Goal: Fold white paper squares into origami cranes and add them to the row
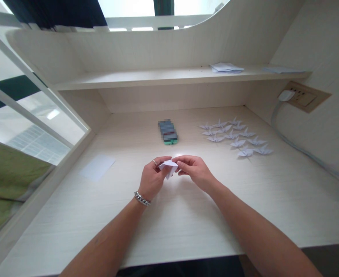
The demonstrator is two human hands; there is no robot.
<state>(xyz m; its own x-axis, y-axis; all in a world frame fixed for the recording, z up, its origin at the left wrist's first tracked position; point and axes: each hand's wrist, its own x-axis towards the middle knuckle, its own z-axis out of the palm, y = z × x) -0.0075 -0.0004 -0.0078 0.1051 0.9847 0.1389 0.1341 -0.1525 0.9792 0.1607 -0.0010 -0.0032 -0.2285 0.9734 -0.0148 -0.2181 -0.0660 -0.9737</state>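
Between my two hands, a little above the desk, is a small piece of folded white paper (pixel 169 166) with a pointed lower end. My left hand (pixel 154 175) pinches it from the left, thumb in front; a ring and a chain bracelet are on this hand and wrist. At the paper's right corner, the thumb and fingers of my right hand (pixel 195 170) are closed on it. Several folded paper cranes (pixel 230 134) stand in rows on the right side of the desk. To the left lies a flat white paper sheet (pixel 97 167).
A blurred-out phone (pixel 168 132) with a green edge lies beyond my hands. Folded papers (pixel 226 68) rest on the shelf (pixel 158 77) at the back. A plug (pixel 286 95) with a grey cable (pixel 296 146) sits in the right wall socket. The desk's front edge is near my forearms.
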